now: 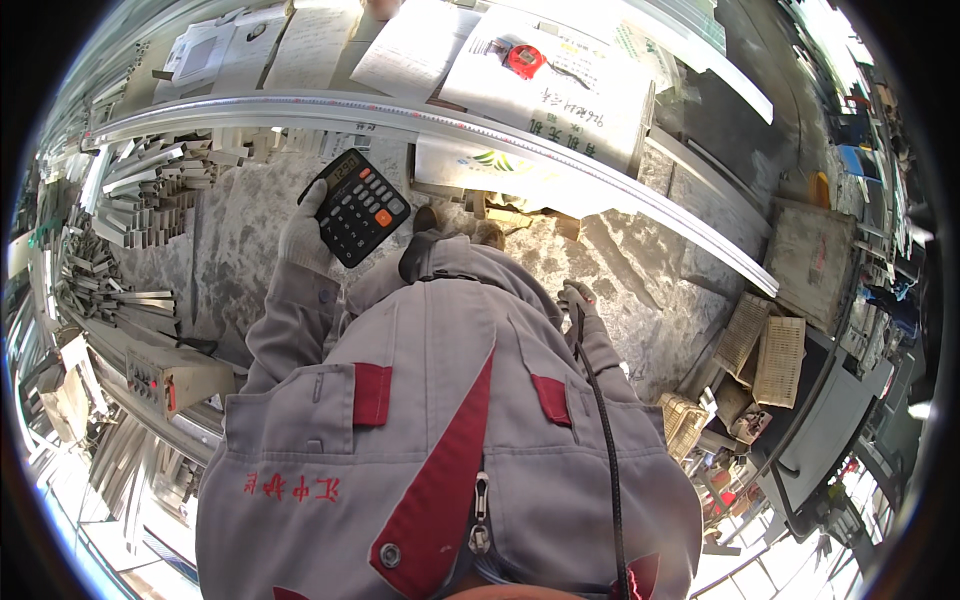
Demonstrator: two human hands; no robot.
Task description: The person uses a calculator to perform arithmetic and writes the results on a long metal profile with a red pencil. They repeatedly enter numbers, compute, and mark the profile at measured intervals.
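My left hand (305, 235), in a pale glove, grips a black calculator (358, 208) by its left edge, thumb on the front near the display. The calculator is tilted, with dark keys and a few orange-red ones. Lower and to the right, my right hand (580, 300), also gloved, hangs beside my grey work jacket (440, 390) with its fingers curled. A small red spot shows at those fingers; what they hold, if anything, cannot be made out. A black cord (606, 430) runs down the jacket past this hand.
A long scale bar (500, 143) crosses in front of me. Beyond it, a red tape measure (525, 61) rests on papers (590, 100). Cut metal profiles (150, 200) are stacked at left, above a grey control box (180, 380). Plastic baskets (778, 362) stand at right.
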